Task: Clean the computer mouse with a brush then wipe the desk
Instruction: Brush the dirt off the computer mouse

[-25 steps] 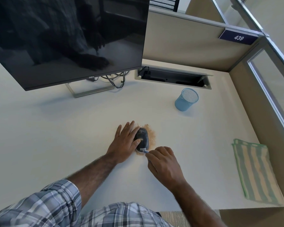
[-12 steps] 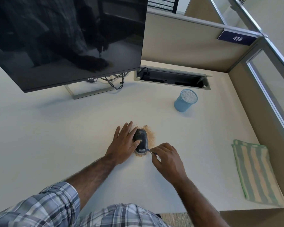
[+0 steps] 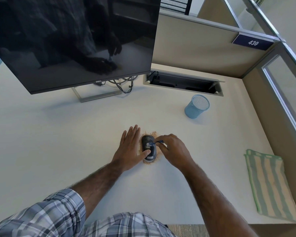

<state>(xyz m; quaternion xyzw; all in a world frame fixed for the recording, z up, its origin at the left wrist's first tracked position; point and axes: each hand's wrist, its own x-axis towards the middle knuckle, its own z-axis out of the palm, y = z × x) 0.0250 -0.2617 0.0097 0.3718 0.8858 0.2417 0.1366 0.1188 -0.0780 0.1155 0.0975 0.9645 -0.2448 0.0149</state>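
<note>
Right now I see the left hand (image 3: 129, 147) lying flat on the table (image 3: 58, 142), fingers straight, its thumb pressing on the near end of the dark mouse (image 3: 147, 140). My right hand (image 3: 173, 149) is curled, pinching a small blue brush (image 3: 156, 142) whose tip touches the top of the mouse. The mouse sits near the middle of the table on a patch of brown crumbs (image 3: 154, 134). A green striped cloth (image 3: 270, 183) lies folded at the right edge, well apart. A blue mesh cup (image 3: 196, 107) stands further back, and the dark monitor (image 3: 75, 40) at back left.
</note>
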